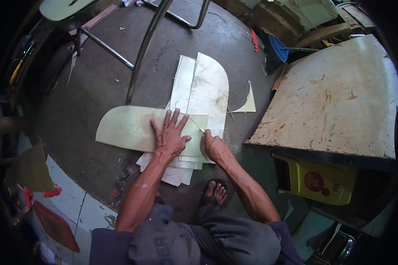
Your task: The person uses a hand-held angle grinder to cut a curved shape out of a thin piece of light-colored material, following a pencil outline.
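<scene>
My left hand (170, 137) lies spread on a long pale green sheet (126, 126) with a rounded left end, pressing it onto a stack of off-white sheets (208, 79) on the floor. My right hand (212, 143) is closed round a small thin blade-like tool (202, 131), its tip on the green sheet at a curved line. The white pieces beneath have rounded corners and some marks, and more sheet edges show below my wrists. A curved offcut (247, 104) lies to the right, beside a thin stick.
A worn wooden board-topped surface (323, 97) stands close at the right, above a yellow plastic container (336, 181). A metal-legged chair (106, 46) is at the top left. A blue fan-shaped plastic tool (278, 48) and wood pieces sit behind. A red-rimmed board (51, 225) lies lower left.
</scene>
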`<action>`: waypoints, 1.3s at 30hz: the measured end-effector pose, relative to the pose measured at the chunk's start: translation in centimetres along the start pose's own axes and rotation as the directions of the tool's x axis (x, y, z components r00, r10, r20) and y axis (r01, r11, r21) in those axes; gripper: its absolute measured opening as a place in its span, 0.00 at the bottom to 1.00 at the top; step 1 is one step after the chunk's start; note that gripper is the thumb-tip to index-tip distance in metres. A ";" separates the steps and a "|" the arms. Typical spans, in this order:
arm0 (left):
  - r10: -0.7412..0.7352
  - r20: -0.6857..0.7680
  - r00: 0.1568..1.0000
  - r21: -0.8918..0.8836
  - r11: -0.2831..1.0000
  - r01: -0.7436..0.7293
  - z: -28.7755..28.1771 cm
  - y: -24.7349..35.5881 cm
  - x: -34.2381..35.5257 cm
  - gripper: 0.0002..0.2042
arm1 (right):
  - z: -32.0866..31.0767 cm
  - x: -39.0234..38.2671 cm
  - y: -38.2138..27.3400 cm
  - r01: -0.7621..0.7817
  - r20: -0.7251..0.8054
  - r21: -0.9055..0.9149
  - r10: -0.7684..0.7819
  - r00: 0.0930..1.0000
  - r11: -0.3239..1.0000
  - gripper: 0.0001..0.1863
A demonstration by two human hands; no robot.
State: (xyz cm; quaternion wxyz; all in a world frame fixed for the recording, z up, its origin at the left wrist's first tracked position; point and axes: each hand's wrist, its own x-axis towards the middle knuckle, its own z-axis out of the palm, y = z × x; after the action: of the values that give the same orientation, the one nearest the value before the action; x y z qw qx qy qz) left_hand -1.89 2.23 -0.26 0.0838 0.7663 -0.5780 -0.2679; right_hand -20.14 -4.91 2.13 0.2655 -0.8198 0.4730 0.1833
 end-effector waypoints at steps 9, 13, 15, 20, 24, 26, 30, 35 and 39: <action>-0.052 0.081 0.995 0.046 0.998 0.049 0.0 0.6 -0.1 0.39 | 2.3 -2.6 -0.4 -0.138 0.032 0.116 0.136 0.990 0.984 0.11; -0.044 0.062 0.997 0.037 0.998 0.042 0.3 0.6 0.0 0.39 | 2.1 -2.5 -1.3 -0.241 0.100 0.126 0.229 0.968 0.962 0.14; -0.044 0.067 0.997 0.030 0.999 0.042 0.2 0.7 0.0 0.39 | 1.8 -2.6 -1.6 -0.257 0.108 0.162 0.242 0.964 0.953 0.14; -0.044 0.060 0.997 0.033 0.999 0.042 0.2 0.3 -0.2 0.39 | 1.8 -3.0 -2.4 -0.263 0.102 0.207 0.247 0.964 0.942 0.14; -0.044 0.072 0.996 0.036 0.998 0.042 0.1 0.6 -0.1 0.40 | 2.9 -4.3 -2.2 -0.310 0.122 0.164 0.293 0.948 0.937 0.15; -0.053 0.074 0.996 0.045 0.998 0.049 0.1 0.3 -0.2 0.40 | 2.6 -4.2 -2.6 -0.313 0.133 0.156 0.294 0.947 0.937 0.16; -0.051 0.078 0.996 0.046 0.998 0.048 -0.1 0.8 -0.2 0.39 | 3.1 -4.7 -2.1 -0.328 0.128 0.179 0.309 0.943 0.928 0.16; -0.046 0.090 0.995 0.060 0.997 0.040 0.0 1.2 0.0 0.40 | 3.2 -5.0 -1.9 -0.341 0.144 0.182 0.318 0.937 0.922 0.17; -0.065 0.105 0.992 0.083 0.995 0.056 -0.1 0.8 0.0 0.41 | 4.1 -5.6 -1.9 -0.327 0.133 0.168 0.308 0.942 0.930 0.19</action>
State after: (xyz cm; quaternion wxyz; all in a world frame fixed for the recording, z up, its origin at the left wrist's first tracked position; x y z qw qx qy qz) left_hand -2.50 1.96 0.20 0.0139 0.7707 -0.5684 -0.2878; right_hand -21.43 2.18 2.51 0.3326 -0.6931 0.6001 0.2209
